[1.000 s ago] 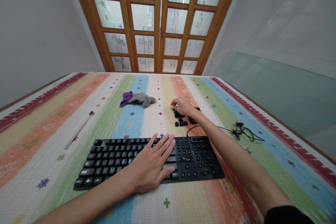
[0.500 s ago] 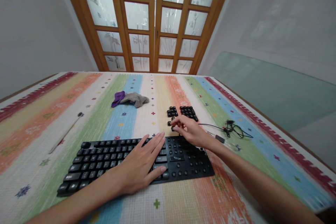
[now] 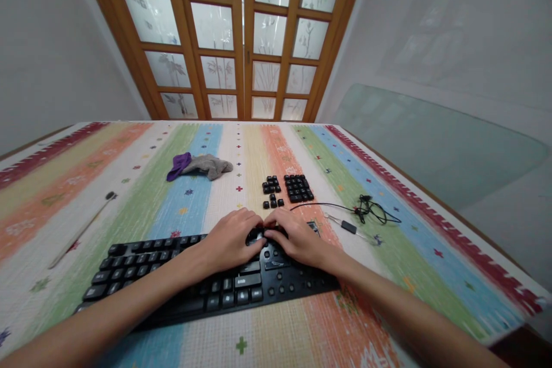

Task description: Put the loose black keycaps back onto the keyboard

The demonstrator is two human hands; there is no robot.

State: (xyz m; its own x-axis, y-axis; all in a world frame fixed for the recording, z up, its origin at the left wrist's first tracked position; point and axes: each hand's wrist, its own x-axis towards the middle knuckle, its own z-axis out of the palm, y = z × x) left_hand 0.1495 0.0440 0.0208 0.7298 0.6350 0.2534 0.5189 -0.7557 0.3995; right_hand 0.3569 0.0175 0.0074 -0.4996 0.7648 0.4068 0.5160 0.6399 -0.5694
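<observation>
A black keyboard (image 3: 241,280) lies on the striped cloth, its right-hand section stripped of keycaps and showing bare switches. My left hand (image 3: 235,240) is closed at its far edge, fingers curled over the top row and thumb bent in near the remaining keys. Fingertips meeting it from the right, my right hand (image 3: 299,237) is closed in a pinch at the last keys of that top row; what sits between its fingers is hidden. Behind the hands, removed keycaps (image 3: 298,188) stand in a block, with smaller groups of keycaps (image 3: 271,185) beside them.
A coiled black cable (image 3: 366,210) and a wire keycap puller (image 3: 348,226) lie at the right. A grey and purple cloth (image 3: 209,165) rests farther back. At the left is a long thin brush (image 3: 84,230). Wooden glass-paned doors (image 3: 241,57) stand beyond the table.
My right hand has moved from the loose keycaps back to the keyboard. My left hand, flat before, has curled and now meets it at the top row. The view has shifted slightly right.
</observation>
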